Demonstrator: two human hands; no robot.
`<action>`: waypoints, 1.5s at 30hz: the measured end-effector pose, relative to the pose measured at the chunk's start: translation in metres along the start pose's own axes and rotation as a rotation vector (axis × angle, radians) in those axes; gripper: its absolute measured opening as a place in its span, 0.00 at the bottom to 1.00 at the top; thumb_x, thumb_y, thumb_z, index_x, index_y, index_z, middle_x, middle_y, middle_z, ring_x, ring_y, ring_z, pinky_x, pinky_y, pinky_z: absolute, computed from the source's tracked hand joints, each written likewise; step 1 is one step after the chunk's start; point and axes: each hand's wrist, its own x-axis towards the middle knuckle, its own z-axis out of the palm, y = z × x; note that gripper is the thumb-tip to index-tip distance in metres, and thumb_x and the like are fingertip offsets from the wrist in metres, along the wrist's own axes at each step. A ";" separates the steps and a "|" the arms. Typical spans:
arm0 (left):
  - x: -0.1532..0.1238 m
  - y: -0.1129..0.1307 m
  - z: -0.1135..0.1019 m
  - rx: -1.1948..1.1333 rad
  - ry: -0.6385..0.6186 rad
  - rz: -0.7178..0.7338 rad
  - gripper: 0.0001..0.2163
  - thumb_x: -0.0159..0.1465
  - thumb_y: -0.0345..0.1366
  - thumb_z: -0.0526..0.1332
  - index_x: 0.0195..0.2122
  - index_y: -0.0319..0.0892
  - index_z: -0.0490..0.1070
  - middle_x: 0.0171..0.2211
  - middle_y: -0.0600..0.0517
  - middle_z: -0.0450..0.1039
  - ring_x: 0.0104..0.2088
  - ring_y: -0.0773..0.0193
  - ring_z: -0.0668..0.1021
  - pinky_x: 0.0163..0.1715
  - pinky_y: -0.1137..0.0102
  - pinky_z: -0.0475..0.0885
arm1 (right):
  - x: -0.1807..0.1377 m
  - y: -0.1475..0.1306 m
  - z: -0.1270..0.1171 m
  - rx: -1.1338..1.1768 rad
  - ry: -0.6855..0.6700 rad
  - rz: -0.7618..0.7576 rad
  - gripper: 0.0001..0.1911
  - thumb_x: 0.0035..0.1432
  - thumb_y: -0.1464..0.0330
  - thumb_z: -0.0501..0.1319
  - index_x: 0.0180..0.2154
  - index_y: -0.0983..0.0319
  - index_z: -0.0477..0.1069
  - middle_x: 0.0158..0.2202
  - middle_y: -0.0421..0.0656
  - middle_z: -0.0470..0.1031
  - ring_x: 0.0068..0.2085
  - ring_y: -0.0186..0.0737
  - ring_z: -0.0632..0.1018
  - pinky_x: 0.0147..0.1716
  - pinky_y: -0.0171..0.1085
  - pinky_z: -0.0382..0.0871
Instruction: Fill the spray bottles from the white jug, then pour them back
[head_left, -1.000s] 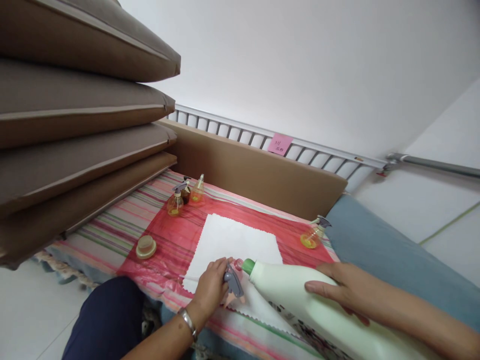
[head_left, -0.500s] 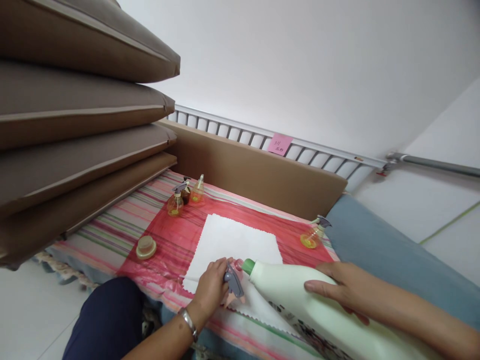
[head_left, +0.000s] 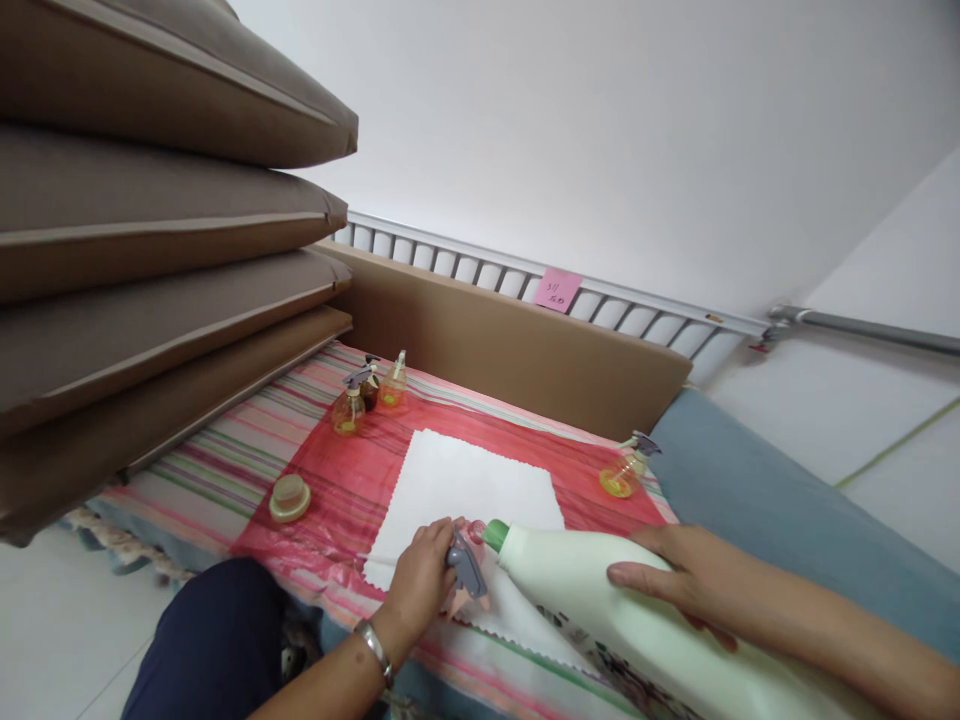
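Head view: almost nothing has changed over the last second, so the pour holds steady. The left hand (head_left: 420,580) stays closed around a small sprayer (head_left: 466,562) on the white cloth (head_left: 465,480) at the bed's near edge. The right hand (head_left: 675,580) grips the tilted white bottle (head_left: 600,600), green neck at the sprayer.

Big white green-necked bottle (head_left: 600,600) tipped toward small pink spray bottle (head_left: 466,562), over white cloth (head_left: 469,480)
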 end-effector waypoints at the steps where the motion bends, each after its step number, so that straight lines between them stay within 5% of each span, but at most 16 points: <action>1: 0.000 0.000 0.000 0.000 0.000 -0.002 0.29 0.51 0.23 0.52 0.57 0.40 0.60 0.56 0.48 0.64 0.54 0.61 0.64 0.55 0.68 0.59 | 0.001 0.001 0.000 -0.001 0.005 -0.002 0.20 0.56 0.55 0.51 0.33 0.66 0.68 0.19 0.39 0.65 0.17 0.33 0.67 0.12 0.29 0.58; 45: -0.002 0.006 -0.005 -0.021 -0.002 0.001 0.29 0.50 0.22 0.52 0.56 0.40 0.62 0.55 0.46 0.65 0.54 0.60 0.66 0.55 0.67 0.60 | 0.003 0.001 -0.003 -0.008 0.019 0.000 0.18 0.55 0.54 0.53 0.31 0.64 0.67 0.19 0.39 0.67 0.15 0.31 0.67 0.12 0.29 0.58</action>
